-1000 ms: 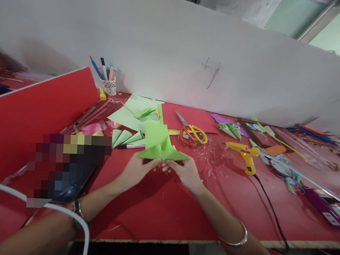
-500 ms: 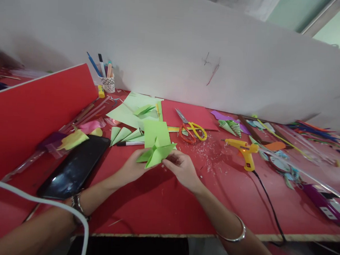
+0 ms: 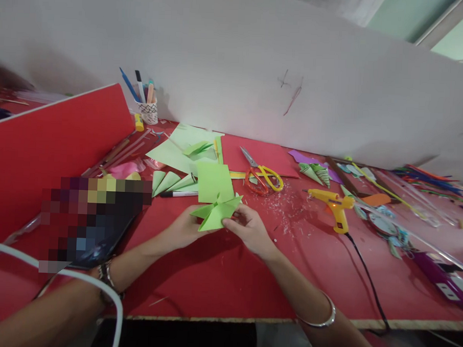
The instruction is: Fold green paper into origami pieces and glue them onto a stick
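Note:
Both my hands hold a folded light green paper piece [image 3: 216,214] just above the red table [image 3: 219,280], near its middle. My left hand [image 3: 185,229] grips it from the left and below, fingers curled under the paper. My right hand [image 3: 248,226] pinches its right edge with thumb and fingers closed. The paper has several pointed flaps sticking out. A flat green paper square [image 3: 214,180] lies right behind it.
Scissors with yellow and orange handles [image 3: 260,176] lie behind my right hand. A yellow glue gun [image 3: 335,206] with a black cord stands to the right. A dark tablet [image 3: 98,229] lies at left beside a raised red board [image 3: 52,145]. A pen cup [image 3: 148,111] and green paper cones [image 3: 169,183] sit further back.
The green paper went from a wide flat shape to a more compact folded one with raised flaps. My hands have drawn closer together on it.

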{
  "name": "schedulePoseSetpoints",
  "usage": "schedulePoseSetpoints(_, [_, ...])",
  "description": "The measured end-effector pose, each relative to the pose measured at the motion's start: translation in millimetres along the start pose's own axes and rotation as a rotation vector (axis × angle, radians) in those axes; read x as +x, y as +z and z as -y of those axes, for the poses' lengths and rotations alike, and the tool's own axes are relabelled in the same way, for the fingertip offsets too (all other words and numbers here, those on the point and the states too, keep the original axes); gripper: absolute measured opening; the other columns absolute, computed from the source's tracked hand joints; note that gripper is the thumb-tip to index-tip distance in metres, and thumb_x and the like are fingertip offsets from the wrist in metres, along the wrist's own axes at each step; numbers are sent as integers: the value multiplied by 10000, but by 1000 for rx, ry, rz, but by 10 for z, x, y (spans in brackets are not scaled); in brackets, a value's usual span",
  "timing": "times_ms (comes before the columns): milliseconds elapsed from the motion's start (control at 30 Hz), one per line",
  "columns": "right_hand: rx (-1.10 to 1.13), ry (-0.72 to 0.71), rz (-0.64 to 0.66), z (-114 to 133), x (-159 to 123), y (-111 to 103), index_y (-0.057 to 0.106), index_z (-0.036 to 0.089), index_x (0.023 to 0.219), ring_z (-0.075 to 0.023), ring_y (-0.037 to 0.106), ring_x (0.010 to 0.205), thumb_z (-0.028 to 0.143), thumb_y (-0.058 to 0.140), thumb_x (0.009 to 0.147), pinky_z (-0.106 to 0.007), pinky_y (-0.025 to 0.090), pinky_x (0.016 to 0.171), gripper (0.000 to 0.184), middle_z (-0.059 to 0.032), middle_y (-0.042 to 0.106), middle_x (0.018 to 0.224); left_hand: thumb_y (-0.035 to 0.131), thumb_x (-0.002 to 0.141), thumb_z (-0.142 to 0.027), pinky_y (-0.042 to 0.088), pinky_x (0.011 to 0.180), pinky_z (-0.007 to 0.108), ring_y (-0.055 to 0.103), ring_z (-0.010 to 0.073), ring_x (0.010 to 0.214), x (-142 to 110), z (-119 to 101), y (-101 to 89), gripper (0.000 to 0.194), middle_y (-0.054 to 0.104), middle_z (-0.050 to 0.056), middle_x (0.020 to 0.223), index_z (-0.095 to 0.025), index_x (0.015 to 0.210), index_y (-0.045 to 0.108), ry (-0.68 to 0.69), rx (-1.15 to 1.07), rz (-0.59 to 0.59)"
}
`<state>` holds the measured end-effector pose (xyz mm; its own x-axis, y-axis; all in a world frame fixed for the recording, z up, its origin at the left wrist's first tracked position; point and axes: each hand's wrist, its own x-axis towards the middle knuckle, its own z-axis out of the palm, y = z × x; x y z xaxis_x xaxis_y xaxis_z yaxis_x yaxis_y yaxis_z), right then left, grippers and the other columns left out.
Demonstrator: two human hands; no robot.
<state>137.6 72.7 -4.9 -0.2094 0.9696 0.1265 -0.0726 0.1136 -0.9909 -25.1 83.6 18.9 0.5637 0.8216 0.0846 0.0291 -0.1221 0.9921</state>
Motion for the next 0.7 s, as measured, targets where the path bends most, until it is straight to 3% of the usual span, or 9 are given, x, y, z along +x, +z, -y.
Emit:
schedulePoseSetpoints(200, [14,35,-14,-5,13,-3,576,204,761,-131,557,702,312,657,647,-276,453,682,177,3,592,726,629,691,-357,456,818,337,595,237,912,-22,85,43,369,661,90,989,-113,969,628,-103,-62,-79])
schedulePoseSetpoints(400, [-24,12,-10,2,19,8,592,200,742,-115,544,690,282,653,645,-247,441,654,141,4,594,753,696,593,-412,461,798,346,596,250,888,-89,119,78,458,669,111,916,-112,932,626,-111,-79,-188])
schedulePoseSetpoints(600, [-24,60,-144,-4,38,-43,573,189,767,-113,539,690,300,603,697,-252,440,684,135,5,583,740,549,734,-339,456,754,302,584,211,851,-14,58,70,299,658,47,885,-121,928,616,-122,82,-104])
schedulePoseSetpoints(700, [-11,35,-164,9,44,-74,553,201,801,-119,545,740,312,561,734,-262,443,734,130,3,579,779,489,773,-327,441,759,285,573,187,839,21,46,44,283,648,46,867,-126,934,607,-83,105,-131])
